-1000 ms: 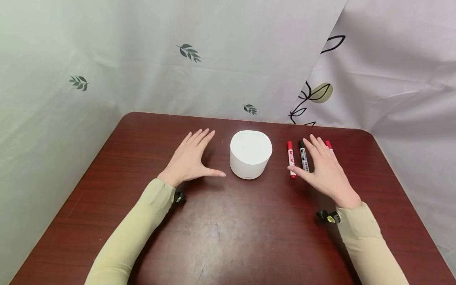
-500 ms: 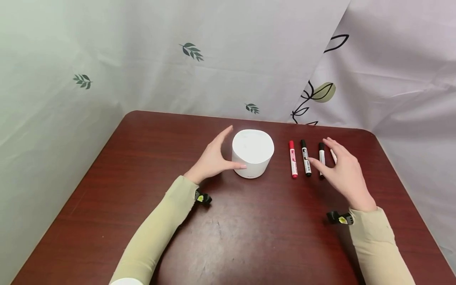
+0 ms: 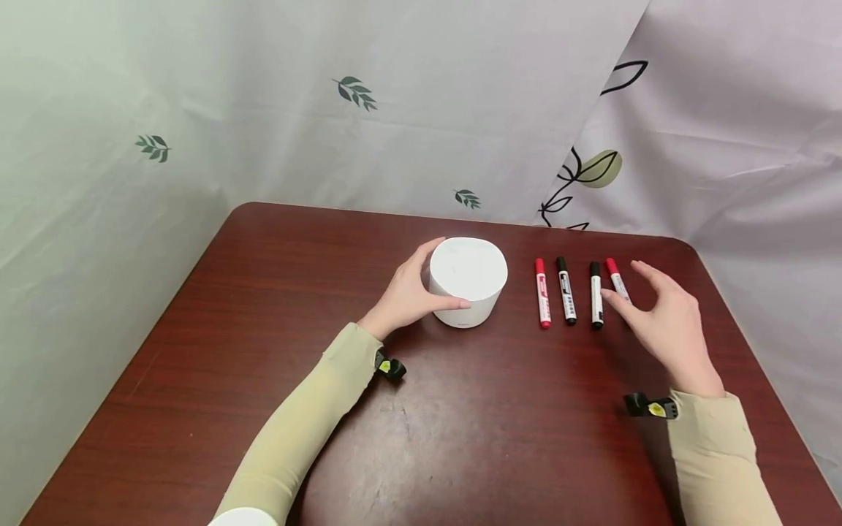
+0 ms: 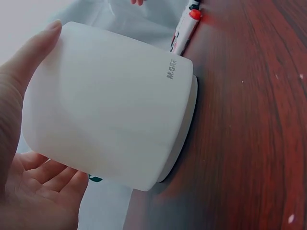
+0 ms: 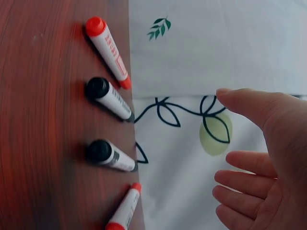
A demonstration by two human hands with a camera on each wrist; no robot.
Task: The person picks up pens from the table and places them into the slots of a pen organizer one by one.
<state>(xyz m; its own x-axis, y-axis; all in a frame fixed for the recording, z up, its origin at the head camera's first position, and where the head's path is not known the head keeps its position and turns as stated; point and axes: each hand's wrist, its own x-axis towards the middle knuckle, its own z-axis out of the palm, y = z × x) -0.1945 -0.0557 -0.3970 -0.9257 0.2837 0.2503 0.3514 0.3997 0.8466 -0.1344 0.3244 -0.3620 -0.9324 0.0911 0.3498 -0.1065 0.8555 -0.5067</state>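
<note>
A white, rounded pen holder (image 3: 463, 310) with small grey lettering low on its side stands upright on the table. My left hand (image 3: 409, 294) holds it from the left, with the thumb across its front and the fingers reaching behind. In the left wrist view the pen holder (image 4: 110, 105) fills the space between thumb and fingers. My right hand (image 3: 671, 329) hovers at the right, thumb and fingers spread, nothing in it. Nearest to it are a red-capped marker (image 3: 617, 280) and a black-capped marker (image 3: 596, 296).
Further left lie another black-capped marker (image 3: 566, 292) and a red marker (image 3: 542, 294), in a row with the others. Dark reddish-brown wood forms the table (image 3: 454, 431). A pale curtain (image 3: 276, 109) with leaf prints hangs behind its back edge.
My left hand has moved right, up to the pen holder, and has closed around it. My right hand has drawn off to the right, uncovering the markers beneath it.
</note>
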